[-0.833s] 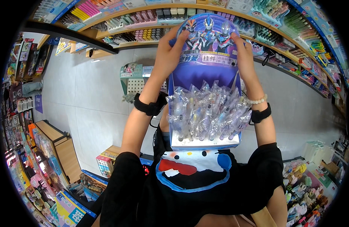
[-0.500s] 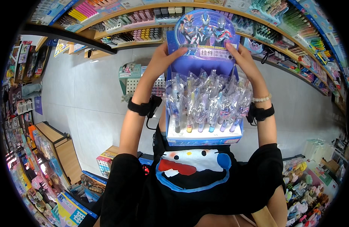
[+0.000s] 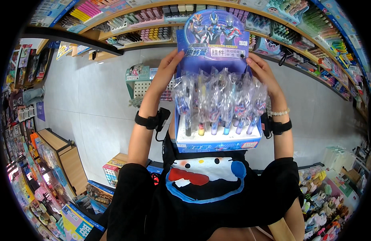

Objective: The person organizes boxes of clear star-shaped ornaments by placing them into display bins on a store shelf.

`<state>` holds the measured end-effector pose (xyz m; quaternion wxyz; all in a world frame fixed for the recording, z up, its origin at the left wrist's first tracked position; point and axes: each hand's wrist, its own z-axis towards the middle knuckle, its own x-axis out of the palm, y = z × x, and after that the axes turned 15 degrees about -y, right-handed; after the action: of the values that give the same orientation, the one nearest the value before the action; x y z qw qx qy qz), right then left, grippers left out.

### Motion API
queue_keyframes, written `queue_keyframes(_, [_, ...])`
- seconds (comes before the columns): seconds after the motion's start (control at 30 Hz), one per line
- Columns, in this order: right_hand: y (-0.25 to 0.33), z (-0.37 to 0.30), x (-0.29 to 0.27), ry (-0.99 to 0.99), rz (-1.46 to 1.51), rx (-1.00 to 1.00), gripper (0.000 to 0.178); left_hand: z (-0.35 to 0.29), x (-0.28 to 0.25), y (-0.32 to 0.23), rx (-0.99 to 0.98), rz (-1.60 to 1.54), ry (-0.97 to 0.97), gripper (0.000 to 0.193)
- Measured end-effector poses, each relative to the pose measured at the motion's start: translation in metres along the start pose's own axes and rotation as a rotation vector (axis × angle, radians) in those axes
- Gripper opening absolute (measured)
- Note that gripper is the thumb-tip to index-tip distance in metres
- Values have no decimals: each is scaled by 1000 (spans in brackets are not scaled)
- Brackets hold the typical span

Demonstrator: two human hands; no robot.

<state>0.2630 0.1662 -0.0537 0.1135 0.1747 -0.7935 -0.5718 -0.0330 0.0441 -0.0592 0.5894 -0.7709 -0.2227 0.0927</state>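
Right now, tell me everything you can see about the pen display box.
The display box looks like printed cardboard, blue and purple. Its round-topped backboard shows three costumed figures; pens in clear wrappers stand in its white-topped base. It is in front of the black shirt, backboard farthest away, with left hand and right hand on the backboard's side edges.

- Black band [image 3: 146,120], box [image 3: 164,116] and cable [image 3: 157,135] behind the left hand [image 3: 169,67]
- Pale bead bracelet [image 3: 280,113], black strap [image 3: 282,127] behind the right hand [image 3: 265,73]
- Black short-sleeved shirt [image 3: 193,215], white-red-blue print [image 3: 211,165]
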Motion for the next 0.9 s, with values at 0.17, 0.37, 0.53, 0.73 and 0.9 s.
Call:
queue_keyframes(0.17, [6, -10, -1, -11, 55, -25, 44, -4, -2, -5, 39, 31, 25, 38])
queue_keyframes(0.37, [8, -26, -4, 54, 142, -123, 47, -33, 8, -31, 114, 8, 24, 48])
queue_keyframes(0.53, [6, -38, -6, 40, 126, -180, 49, -40, -1, -28, 125, 31, 111, 60])
queue_keyframes(0.73, [13, -54, -5, 40, 82, -249, 45, -51, -8, -27, 148, 93, 165, 60])
queue_keyframes(0.9, [24, -62, 2, -63, -74, -223, 35, -60, -7, -38, 154, 270, 75, 53])
